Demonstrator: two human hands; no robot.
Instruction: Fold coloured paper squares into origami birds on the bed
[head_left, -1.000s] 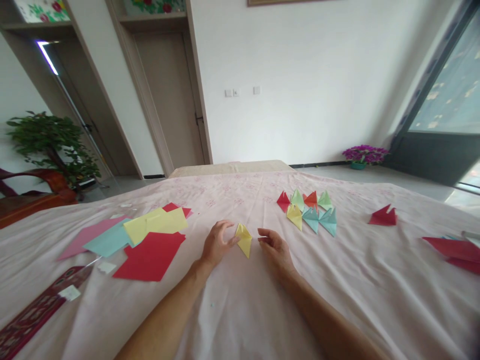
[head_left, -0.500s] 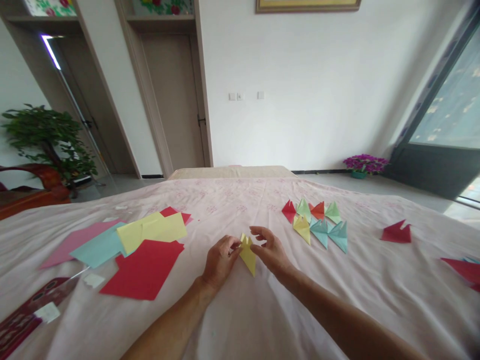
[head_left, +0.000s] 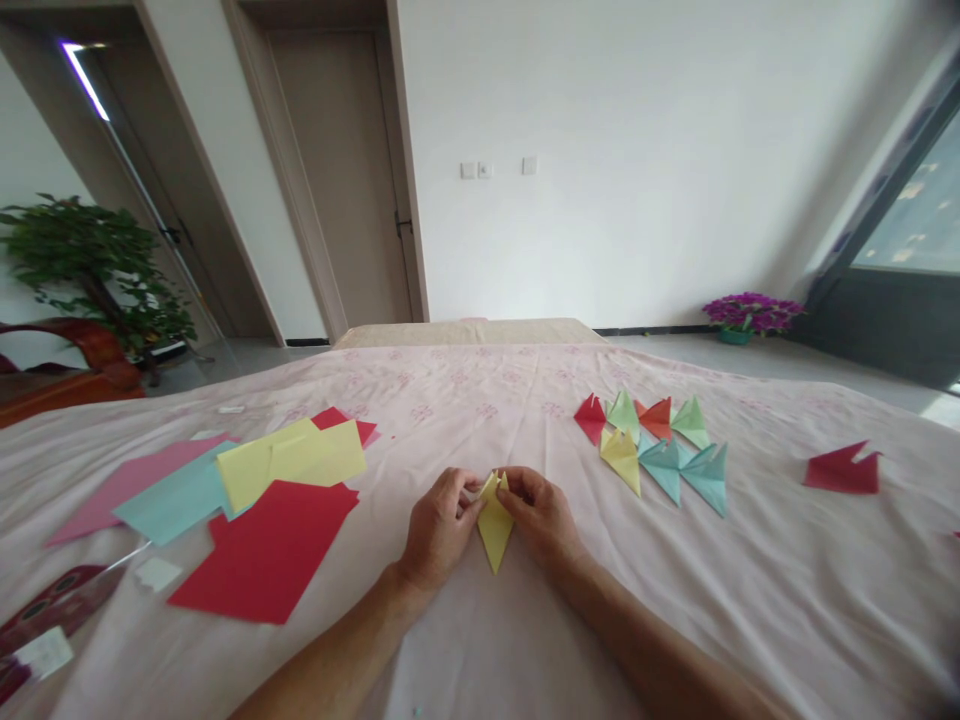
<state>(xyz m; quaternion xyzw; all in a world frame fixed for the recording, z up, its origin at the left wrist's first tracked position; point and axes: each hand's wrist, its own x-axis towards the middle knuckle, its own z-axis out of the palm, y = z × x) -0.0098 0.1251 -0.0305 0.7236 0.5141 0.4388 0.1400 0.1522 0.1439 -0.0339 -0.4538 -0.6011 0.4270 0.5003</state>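
Observation:
A yellow folded paper piece (head_left: 496,530), tapering to a point toward me, is held at the middle of the cloth. My left hand (head_left: 442,520) pinches its upper left edge between thumb and fingers. On the opposite edge my right hand (head_left: 544,515) is closed in a pinch, with its thumb on the paper's front. Small notched tips stick up between the hands. To the right lie similar folded pieces: a yellow one (head_left: 621,460), a light blue one (head_left: 706,478), and several more in red, orange and green.
Flat paper sheets lie left, including a red sheet (head_left: 270,555), a yellow sheet (head_left: 292,460) and a blue sheet (head_left: 176,495). A red phone (head_left: 45,605) sits at the lower left. One red folded piece (head_left: 841,470) lies far right on the wrinkled pink cloth (head_left: 465,400).
My right fingers have closed onto the yellow paper's right edge. The paper has turned, its point now straight toward me. The camera view has tilted down slightly.

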